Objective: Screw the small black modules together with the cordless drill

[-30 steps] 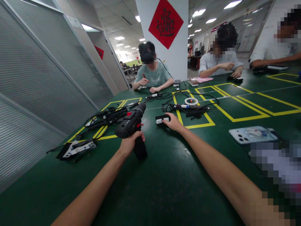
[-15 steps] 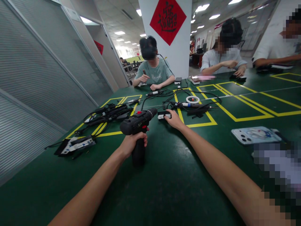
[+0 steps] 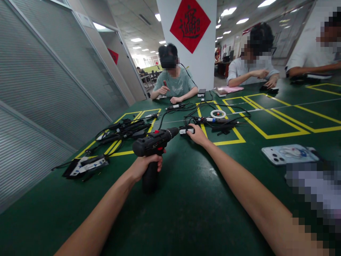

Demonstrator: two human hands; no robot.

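Note:
My left hand [image 3: 146,165] is wrapped round the grip of a black cordless drill [image 3: 151,142], with its chuck pointing up and to the right. Near the chuck's tip, my right hand [image 3: 197,134] grips a small black-and-white block [image 3: 187,131] on the green table [image 3: 186,213]. Whether the chuck touches the block I cannot tell. Beyond my right hand lie a pen-like tool with a blue band [image 3: 211,120], black cables and a white ring of tape [image 3: 218,114].
A heap of black cables [image 3: 128,129] and a black-and-white packet [image 3: 85,166] lie to the left. A phone [image 3: 289,154] rests at the right. Yellow tape [image 3: 229,142] marks rectangles on the table. Several people sit across it, one in a green shirt [image 3: 174,85].
The drill and my left hand have shifted slightly left and down, and the drill body tilts a little more. My right hand keeps the block in nearly the same spot.

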